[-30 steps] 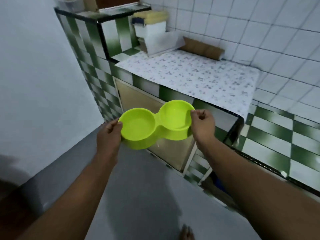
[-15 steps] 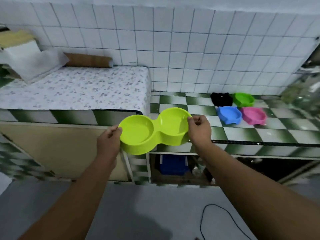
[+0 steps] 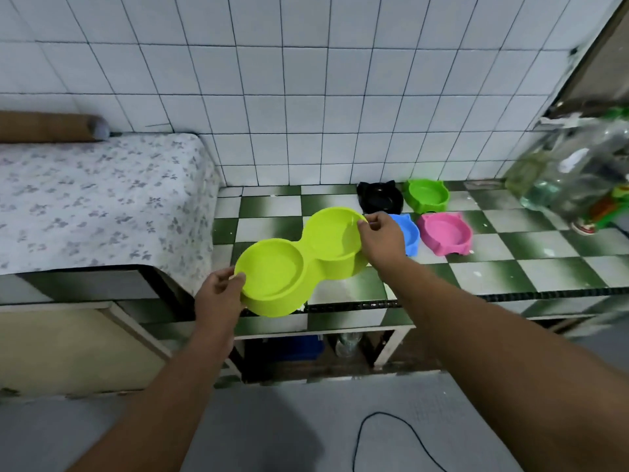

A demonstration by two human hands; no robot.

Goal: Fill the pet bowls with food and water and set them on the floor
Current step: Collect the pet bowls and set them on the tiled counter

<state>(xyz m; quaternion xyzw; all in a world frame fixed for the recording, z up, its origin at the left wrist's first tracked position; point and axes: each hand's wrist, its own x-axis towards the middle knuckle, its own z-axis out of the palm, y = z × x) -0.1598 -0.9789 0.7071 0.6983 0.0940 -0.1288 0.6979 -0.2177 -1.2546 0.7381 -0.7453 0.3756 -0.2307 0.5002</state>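
Observation:
A lime-green double pet bowl (image 3: 299,264) is held level over the front edge of the green-and-white checked counter (image 3: 503,274). Both of its cups look empty. My left hand (image 3: 219,296) pinches its near left rim. My right hand (image 3: 383,238) grips its far right rim. Behind my right hand stand single bowls with cat ears: a blue bowl (image 3: 410,233), partly hidden by the hand, a pink bowl (image 3: 446,233), a black bowl (image 3: 379,197) and a green bowl (image 3: 427,195).
A raised surface with a flowered cloth (image 3: 98,202) lies to the left. Blurred clear bottles (image 3: 571,175) stand at the counter's right end. Under the counter are a blue box (image 3: 292,347) and a bottle (image 3: 347,345). A black cable (image 3: 384,434) curls on the grey floor.
The view has swung right and down to face the checked counter. The double bowl, still in both hands, has moved forward over the counter's front edge, close to the blue bowl.

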